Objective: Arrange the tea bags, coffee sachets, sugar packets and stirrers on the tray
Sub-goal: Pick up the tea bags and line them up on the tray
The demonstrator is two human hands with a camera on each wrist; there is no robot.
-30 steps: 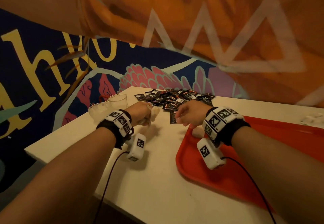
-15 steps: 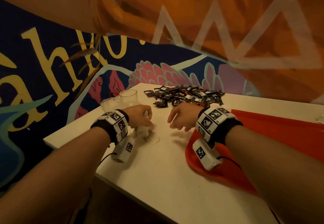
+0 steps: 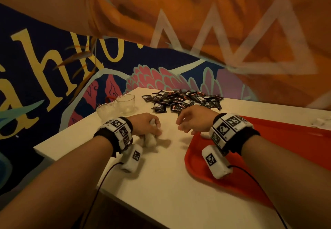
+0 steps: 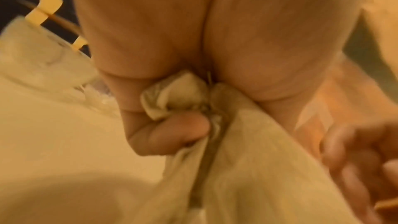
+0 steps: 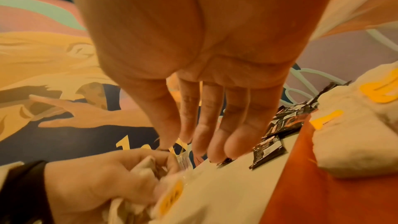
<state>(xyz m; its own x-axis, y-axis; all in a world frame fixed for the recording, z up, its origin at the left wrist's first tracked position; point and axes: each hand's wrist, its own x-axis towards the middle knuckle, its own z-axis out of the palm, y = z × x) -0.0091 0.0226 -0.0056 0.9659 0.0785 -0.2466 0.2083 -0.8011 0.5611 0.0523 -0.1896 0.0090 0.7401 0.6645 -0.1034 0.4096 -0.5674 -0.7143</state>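
- Head view: left hand (image 3: 146,124) is clenched round a bunch of small white paper tea bags (image 3: 149,139), held low, at or just above the white table (image 3: 161,184), mid-way along it and near its left edge. Whether the bunch rests on the table, cannot tell.
- Head view: right hand (image 3: 194,119) hovers released, fingers loosely spread, nothing in it, over the table just beside the left edge of the red plastic tray (image 3: 232,180). Forearms run roughly parallel, wrists level.
- Head view: pile of dark foil coffee sachets (image 3: 182,99) sits at the table's far edge, off the tray. Two clear plastic cups (image 3: 118,106) stand at the far left corner, close to the left hand.
- Risk, my read: swinging the bunch toward the tray could spill loose bags, since many are crammed in one fist; left elbow or wrist could knock the cups off the corner.
- Left wrist view: fingers (image 4: 172,134) curled tight into the crumpled white paper; grip looks firm but bags hang free below the fist, so strings may tangle.
- Right wrist view: palm faces down, fingertips (image 5: 217,151) over the table near a stray sachet. More white tea bags with yellow tags (image 5: 355,134) lie on the tray's left part. Dropping the new bunch on them could scatter the lot.
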